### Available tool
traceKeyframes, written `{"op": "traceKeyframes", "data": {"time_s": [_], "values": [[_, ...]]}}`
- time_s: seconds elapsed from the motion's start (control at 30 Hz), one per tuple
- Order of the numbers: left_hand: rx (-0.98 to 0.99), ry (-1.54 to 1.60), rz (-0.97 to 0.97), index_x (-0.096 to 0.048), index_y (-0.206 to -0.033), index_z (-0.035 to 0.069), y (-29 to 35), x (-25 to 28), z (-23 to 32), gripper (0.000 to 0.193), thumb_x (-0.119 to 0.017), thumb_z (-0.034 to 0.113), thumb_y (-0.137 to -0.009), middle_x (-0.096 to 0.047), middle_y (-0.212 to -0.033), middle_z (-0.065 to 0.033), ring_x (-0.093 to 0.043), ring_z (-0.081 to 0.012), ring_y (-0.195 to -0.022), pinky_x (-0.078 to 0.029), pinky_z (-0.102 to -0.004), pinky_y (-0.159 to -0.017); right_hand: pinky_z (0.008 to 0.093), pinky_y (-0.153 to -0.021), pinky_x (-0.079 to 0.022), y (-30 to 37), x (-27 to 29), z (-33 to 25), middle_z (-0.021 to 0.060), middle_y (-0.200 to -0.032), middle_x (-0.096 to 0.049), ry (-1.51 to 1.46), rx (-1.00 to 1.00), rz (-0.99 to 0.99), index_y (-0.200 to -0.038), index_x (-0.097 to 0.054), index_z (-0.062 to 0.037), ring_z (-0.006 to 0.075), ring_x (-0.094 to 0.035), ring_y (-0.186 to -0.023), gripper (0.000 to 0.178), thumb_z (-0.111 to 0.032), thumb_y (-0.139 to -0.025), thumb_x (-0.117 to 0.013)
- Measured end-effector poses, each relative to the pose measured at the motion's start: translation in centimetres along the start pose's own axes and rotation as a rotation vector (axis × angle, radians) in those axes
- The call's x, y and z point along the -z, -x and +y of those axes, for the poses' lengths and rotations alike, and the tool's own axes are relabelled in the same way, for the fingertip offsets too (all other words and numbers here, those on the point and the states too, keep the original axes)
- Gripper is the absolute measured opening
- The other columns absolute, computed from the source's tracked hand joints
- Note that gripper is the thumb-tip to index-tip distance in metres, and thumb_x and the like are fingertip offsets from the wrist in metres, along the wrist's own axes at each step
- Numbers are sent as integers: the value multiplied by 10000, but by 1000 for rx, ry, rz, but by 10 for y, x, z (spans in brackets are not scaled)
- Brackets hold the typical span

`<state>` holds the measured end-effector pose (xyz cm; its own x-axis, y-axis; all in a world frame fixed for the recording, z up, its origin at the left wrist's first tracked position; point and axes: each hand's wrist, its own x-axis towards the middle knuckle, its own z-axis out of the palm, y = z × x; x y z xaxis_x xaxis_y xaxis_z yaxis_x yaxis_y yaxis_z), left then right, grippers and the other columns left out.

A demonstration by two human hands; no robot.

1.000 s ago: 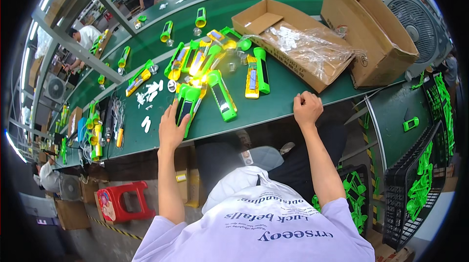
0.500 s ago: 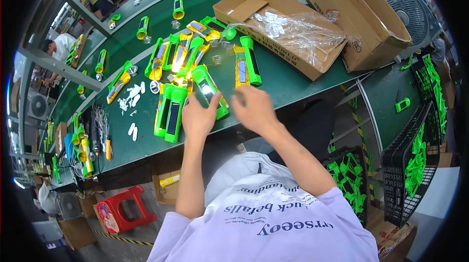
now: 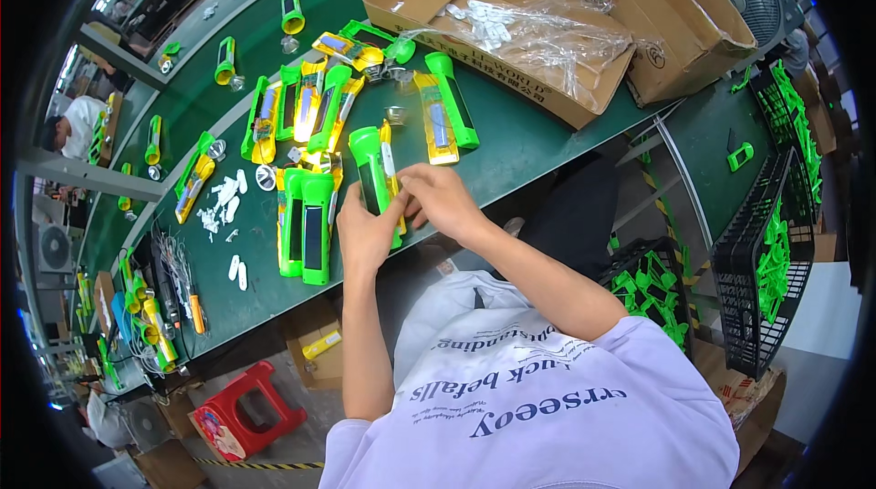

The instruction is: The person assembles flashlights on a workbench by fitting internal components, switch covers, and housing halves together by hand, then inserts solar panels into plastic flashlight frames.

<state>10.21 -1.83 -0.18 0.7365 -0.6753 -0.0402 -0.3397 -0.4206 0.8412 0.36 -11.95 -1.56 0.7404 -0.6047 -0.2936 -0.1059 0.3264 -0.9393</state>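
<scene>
Near the table's front edge, my left hand is wrapped round the lower half of a green flashlight housing with a yellow inner part and a white strip along its right side. My right hand meets it from the right, fingers curled and pressed against that side; the fingertips are partly hidden. Two more green flashlights with dark panels, one of them this flashlight, lie just left of my left hand. Beyond my right hand lies an open yellow half beside a green housing.
Further flashlight parts are heaped behind my hands, with small white pieces to their left. An open carton with plastic film stands at the back right. Black crates of green parts are at right, a red stool below left.
My right hand has moved left to the flashlight in my left hand. That flashlight has turned more upright, showing its side strip. The whole view has shifted a little.
</scene>
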Motion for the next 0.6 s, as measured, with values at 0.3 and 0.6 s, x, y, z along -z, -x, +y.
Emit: {"op": "traceKeyframes", "data": {"time_s": [0.3,0.6], "values": [[142,331,-292,-552,-1126,-52,41,25,22,398,-737,73,-796,-646,-828,-45,-561,-60,-688,-454,-219,-606,270,-780,-469,-12,21,-28,61,-1013,-671,-292,199,113,-1302,-473,26,127,-611,-896,490,-227,-910,-624],[86,441,-289,-551,-1112,-44,58,26,36,365,-731,52,-809,-645,-848,-44,-564,-50,-699,-463,-213,-608,302,-807,-483,-7,27,-27,77,-1013,-664,-556,256,45,-1096,-589,-23,144,-625,-929,231,-181,-928,-595]]}}
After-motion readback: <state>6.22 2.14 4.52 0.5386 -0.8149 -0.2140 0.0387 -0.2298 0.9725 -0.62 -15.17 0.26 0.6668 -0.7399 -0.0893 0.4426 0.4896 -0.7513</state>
